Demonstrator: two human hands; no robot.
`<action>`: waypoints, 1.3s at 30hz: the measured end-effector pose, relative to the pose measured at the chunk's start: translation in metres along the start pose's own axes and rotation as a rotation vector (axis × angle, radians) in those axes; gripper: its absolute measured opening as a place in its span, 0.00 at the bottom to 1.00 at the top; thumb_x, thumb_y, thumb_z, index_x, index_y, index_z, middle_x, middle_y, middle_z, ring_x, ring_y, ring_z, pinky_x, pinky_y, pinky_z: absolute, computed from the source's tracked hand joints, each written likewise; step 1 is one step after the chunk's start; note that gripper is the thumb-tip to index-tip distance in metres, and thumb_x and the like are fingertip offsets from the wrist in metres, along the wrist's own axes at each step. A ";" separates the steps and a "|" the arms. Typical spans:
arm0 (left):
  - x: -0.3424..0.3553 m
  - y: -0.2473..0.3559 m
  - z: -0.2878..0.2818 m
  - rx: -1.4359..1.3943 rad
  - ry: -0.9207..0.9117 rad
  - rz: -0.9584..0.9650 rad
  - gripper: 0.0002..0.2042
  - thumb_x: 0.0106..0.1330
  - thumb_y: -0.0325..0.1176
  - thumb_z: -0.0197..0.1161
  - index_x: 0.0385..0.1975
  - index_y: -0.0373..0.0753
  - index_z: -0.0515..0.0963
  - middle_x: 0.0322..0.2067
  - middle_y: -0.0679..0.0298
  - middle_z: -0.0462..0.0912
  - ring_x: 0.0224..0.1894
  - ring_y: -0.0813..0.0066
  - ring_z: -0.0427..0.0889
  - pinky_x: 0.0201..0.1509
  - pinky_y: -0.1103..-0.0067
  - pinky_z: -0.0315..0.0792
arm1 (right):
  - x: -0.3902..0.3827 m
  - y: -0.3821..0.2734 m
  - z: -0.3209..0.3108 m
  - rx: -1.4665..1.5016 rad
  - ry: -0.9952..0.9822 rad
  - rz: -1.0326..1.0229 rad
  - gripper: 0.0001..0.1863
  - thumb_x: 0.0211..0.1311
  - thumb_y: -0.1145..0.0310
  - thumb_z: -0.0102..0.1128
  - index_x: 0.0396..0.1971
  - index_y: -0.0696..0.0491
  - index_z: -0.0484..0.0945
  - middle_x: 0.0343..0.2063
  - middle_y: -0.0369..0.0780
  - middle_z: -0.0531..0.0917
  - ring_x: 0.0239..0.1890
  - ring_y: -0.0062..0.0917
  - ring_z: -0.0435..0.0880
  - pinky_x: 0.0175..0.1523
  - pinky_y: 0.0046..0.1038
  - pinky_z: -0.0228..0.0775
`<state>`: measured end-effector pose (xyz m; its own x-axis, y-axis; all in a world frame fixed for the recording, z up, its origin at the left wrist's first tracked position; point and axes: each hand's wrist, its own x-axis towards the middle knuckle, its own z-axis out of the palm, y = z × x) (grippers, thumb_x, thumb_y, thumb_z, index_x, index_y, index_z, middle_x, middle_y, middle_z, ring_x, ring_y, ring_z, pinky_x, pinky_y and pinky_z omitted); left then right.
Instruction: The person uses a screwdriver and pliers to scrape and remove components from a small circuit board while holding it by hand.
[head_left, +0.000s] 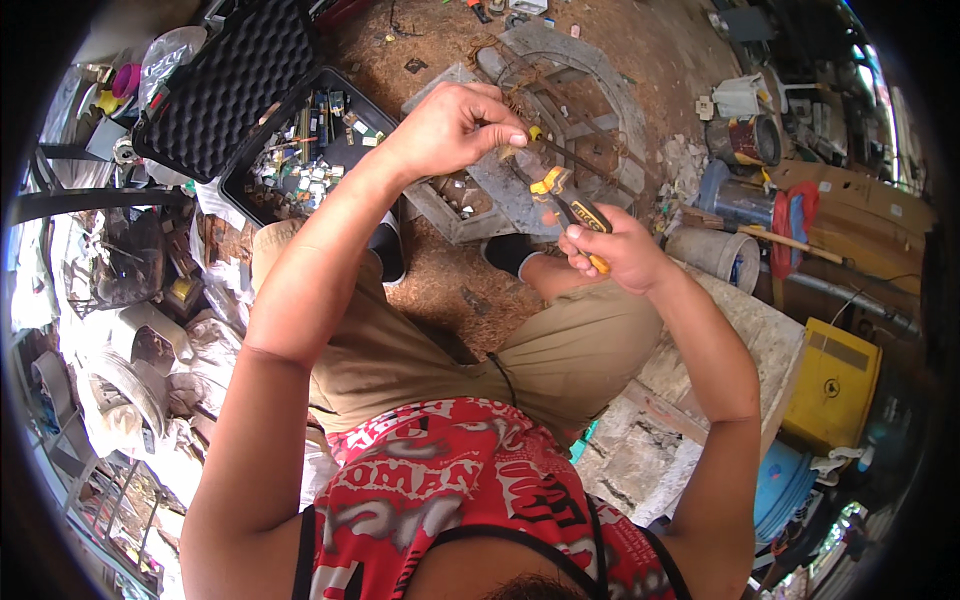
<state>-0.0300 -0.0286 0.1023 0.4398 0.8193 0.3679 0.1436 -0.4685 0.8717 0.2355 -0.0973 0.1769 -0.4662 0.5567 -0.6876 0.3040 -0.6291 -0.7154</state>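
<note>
The two bare hands are shown from above, directions being read from the centre of the view. At 12 o'clock, the left hand (455, 130) is held palm down, the fingers curled and the thumb brought in against the forefinger. A small brownish piece (506, 152) appears to be pinched at these tips; it is too blurred to be identified. Between 1 and 2 o'clock, yellow-and-black pliers (583, 212) are gripped in the right hand (622, 245), which is at 2 o'clock, the fingers wrapped about the handles. The head of the pliers is directed toward 11 o'clock, near the left fingertips; whether the jaws are closed, or touch the piece, cannot be told.

Beyond the hands, a grey frame (628, 110) is seen on the brown floor (665, 50) at 1 o'clock. At 10 o'clock, an open black case (235, 95) with a foam-lined lid is placed, and many small circuit boards (300, 175) are contained in it. A whitish bucket (700, 250) is tipped on its side between 2 and 3 o'clock.
</note>
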 end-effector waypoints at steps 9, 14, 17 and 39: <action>-0.005 -0.002 0.017 -0.149 0.319 -0.148 0.11 0.62 0.39 0.68 0.31 0.37 0.85 0.21 0.63 0.82 0.23 0.77 0.78 0.29 0.78 0.71 | 0.003 -0.007 0.022 -0.875 0.494 -0.348 0.17 0.61 0.73 0.56 0.50 0.60 0.73 0.30 0.48 0.81 0.32 0.39 0.81 0.40 0.32 0.72; -0.003 0.008 0.027 -0.326 0.343 -0.403 0.14 0.65 0.40 0.66 0.29 0.33 0.84 0.18 0.68 0.80 0.21 0.85 0.75 0.27 0.82 0.70 | 0.011 0.016 0.012 -1.034 0.674 -0.626 0.24 0.54 0.77 0.57 0.54 0.61 0.72 0.42 0.54 0.80 0.47 0.52 0.79 0.52 0.39 0.72; -0.001 0.007 0.029 -0.493 0.334 -0.530 0.14 0.65 0.41 0.66 0.27 0.34 0.84 0.18 0.70 0.80 0.21 0.86 0.75 0.26 0.82 0.69 | 0.016 0.023 0.009 -1.110 0.720 -0.667 0.27 0.49 0.79 0.56 0.55 0.60 0.71 0.46 0.54 0.79 0.49 0.51 0.78 0.53 0.40 0.72; -0.002 0.002 0.018 0.123 0.109 -0.330 0.09 0.59 0.36 0.70 0.30 0.37 0.83 0.25 0.64 0.84 0.24 0.78 0.80 0.29 0.77 0.74 | -0.006 -0.025 -0.006 -1.466 0.688 -0.568 0.13 0.51 0.79 0.56 0.38 0.53 0.69 0.33 0.46 0.77 0.39 0.47 0.79 0.42 0.42 0.72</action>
<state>-0.0151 -0.0369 0.0971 0.2556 0.9603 0.1115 0.3700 -0.2038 0.9064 0.2354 -0.0817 0.1977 -0.4803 0.8766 0.0307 0.8703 0.4807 -0.1071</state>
